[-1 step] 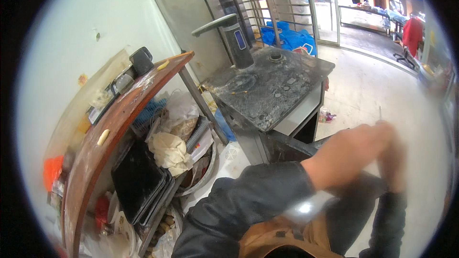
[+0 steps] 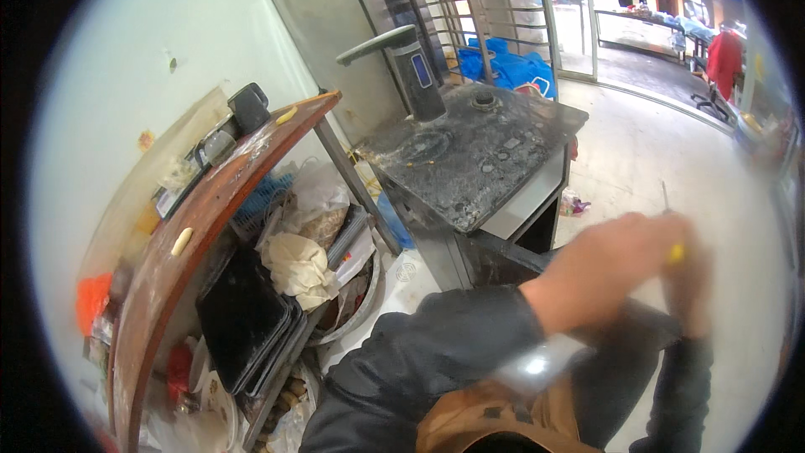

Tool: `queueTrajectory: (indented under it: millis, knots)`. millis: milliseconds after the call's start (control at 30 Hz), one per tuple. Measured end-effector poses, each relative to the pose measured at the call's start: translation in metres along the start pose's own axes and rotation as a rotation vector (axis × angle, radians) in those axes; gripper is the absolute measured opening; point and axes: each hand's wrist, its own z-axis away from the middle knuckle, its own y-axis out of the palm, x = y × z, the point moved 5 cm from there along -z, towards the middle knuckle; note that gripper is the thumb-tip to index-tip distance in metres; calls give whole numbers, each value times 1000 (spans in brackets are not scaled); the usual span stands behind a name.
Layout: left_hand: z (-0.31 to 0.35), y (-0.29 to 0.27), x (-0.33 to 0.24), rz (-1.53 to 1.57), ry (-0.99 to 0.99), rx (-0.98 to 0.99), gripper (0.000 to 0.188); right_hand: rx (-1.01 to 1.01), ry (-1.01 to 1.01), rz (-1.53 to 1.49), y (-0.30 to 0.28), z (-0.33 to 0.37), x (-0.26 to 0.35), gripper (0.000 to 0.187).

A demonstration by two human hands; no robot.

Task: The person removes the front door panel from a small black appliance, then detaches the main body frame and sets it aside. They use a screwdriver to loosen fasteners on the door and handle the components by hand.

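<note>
My left hand (image 2: pixel 591 268) is closed, its fingers curled in toward my right hand; what it grips is hidden. My right hand (image 2: pixel 694 285) is pressed up close against it, closed and blurred. A thin metal shaft (image 2: pixel 665 195) stands up above the two hands, and a small yellow part (image 2: pixel 676 253) shows between them. They look like one slim tool, perhaps a screwdriver, held in my right hand. Under the hands lie a dark flat piece (image 2: pixel 641 327) and a shiny surface (image 2: pixel 532 362) near my lap.
Ahead stands a dusty black-topped cabinet (image 2: pixel 503 155) with an upright device (image 2: pixel 415 75) on it. To the left, a wooden board (image 2: pixel 226 184) bears small pale dough-like pieces (image 2: pixel 181 241). Black trays (image 2: pixel 247 319) and bags (image 2: pixel 298 268) sit below. A wire rack (image 2: pixel 503 0) stands behind.
My hands have shifted very slightly. The yellow part now shows between them, and a bit more of the metal shaft stands out above.
</note>
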Motion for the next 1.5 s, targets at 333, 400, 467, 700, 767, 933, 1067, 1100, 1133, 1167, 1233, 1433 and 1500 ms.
queueTrajectory:
  millis: [333,400,467,700,767,933,1067,1100,1133,1167,1233,1433,1500]
  knots:
    - [72,-82,98,-703,-476,102,55,-101,328,96,-26,-13,-79,34]
    - [75,-80,105,-713,-465,127,52,-69,319,180,-20,-19,-93,36]
    - [77,-80,110,-712,-454,164,54,-28,302,204,-11,-20,-110,36]
    - [76,-88,130,-695,-431,327,64,-37,-77,558,-4,-15,-125,29]
    - [76,-91,133,-686,-427,321,62,-71,-97,576,-8,-16,-126,28]
    - [77,-88,133,-686,-486,391,61,-113,-83,559,-14,-17,-132,25]
    - [76,-78,132,-577,-518,409,60,-110,-65,500,-10,-17,-132,24]
    - [76,-77,130,-549,-492,393,59,-99,-92,492,-8,-17,-128,24]
    - [74,-75,127,-615,-421,384,59,-111,-40,484,-7,-15,-128,23]
    - [75,-75,127,-635,-438,368,58,-114,-13,468,-7,-13,-126,22]
    - [76,-74,126,-648,-423,318,57,-130,64,411,-9,-11,-127,21]
    - [84,-80,125,-653,-463,-17,51,-127,99,415,-3,-15,-138,20]
    - [89,-80,123,-695,-453,-119,57,-147,80,501,-4,-20,-141,21]
